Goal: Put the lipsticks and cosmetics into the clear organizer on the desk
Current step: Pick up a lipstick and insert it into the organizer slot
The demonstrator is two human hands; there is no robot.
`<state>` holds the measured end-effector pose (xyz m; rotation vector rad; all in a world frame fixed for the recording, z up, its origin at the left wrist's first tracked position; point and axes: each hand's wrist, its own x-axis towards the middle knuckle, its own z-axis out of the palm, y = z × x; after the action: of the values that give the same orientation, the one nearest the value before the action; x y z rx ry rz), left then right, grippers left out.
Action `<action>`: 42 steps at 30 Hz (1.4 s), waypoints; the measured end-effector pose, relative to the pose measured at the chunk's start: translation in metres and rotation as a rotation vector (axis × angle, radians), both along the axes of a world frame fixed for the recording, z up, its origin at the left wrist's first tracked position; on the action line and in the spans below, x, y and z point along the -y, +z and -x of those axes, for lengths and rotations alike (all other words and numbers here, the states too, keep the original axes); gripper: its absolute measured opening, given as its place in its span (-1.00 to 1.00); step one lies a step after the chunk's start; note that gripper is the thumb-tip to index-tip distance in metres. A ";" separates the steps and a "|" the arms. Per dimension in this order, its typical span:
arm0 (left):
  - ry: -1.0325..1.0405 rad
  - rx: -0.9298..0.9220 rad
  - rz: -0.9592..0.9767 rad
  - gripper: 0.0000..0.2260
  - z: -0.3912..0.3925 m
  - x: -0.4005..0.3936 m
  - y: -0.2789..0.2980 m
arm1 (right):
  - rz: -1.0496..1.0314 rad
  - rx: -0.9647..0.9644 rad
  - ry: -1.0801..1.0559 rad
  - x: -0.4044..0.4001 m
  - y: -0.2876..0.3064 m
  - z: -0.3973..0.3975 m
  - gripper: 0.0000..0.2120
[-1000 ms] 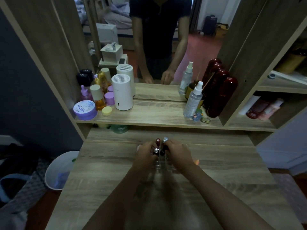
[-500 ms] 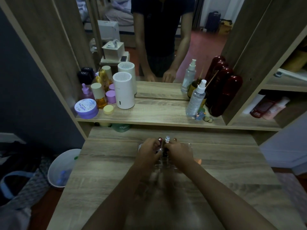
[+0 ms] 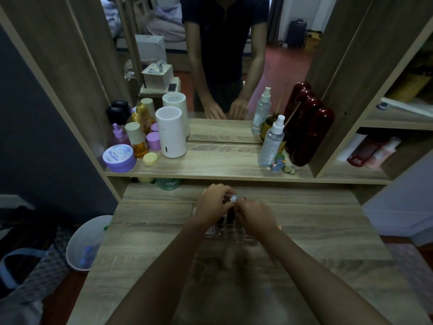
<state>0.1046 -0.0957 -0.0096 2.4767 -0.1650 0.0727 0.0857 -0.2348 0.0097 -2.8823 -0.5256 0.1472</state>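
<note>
The clear organizer (image 3: pixel 230 233) stands in the middle of the wooden desk (image 3: pixel 145 242), its grid of small cells mostly hidden under my hands. My left hand (image 3: pixel 214 200) curls over its far left part, fingers closed on upright lipsticks. A silver-capped lipstick (image 3: pixel 233 197) sticks up between both hands, with dark red tubes beside it. My right hand (image 3: pixel 256 214) rests over the organizer's right side, fingertips pinching near that silver cap. What each hand grips exactly is partly hidden.
A raised shelf (image 3: pixel 222 165) behind holds a purple jar (image 3: pixel 119 158), amber bottle (image 3: pixel 138 140), white cylinder (image 3: pixel 172 136), spray bottle (image 3: pixel 271 143) and dark red cases (image 3: pixel 311 134). A mirror (image 3: pixel 222 66) rises above. A white bin (image 3: pixel 86 242) sits on the floor at the left.
Both hands shifted slightly away from me over the organizer's back row. The left hand now covers the red lipstick tip that showed earlier; the silver cap stays between the hands.
</note>
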 end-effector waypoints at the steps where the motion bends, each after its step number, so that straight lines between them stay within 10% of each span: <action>1: -0.004 -0.003 -0.025 -0.80 -0.001 0.001 0.001 | -0.008 0.011 -0.011 0.004 0.002 0.000 -0.78; 42: 0.002 -0.057 0.070 -0.60 0.010 -0.028 -0.008 | -0.161 -0.038 -0.205 0.010 0.001 -0.028 -0.79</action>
<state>0.0949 -0.0672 -0.0177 2.4066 -0.1328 0.0083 0.1142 -0.2444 0.0110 -2.7477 -0.2221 0.1217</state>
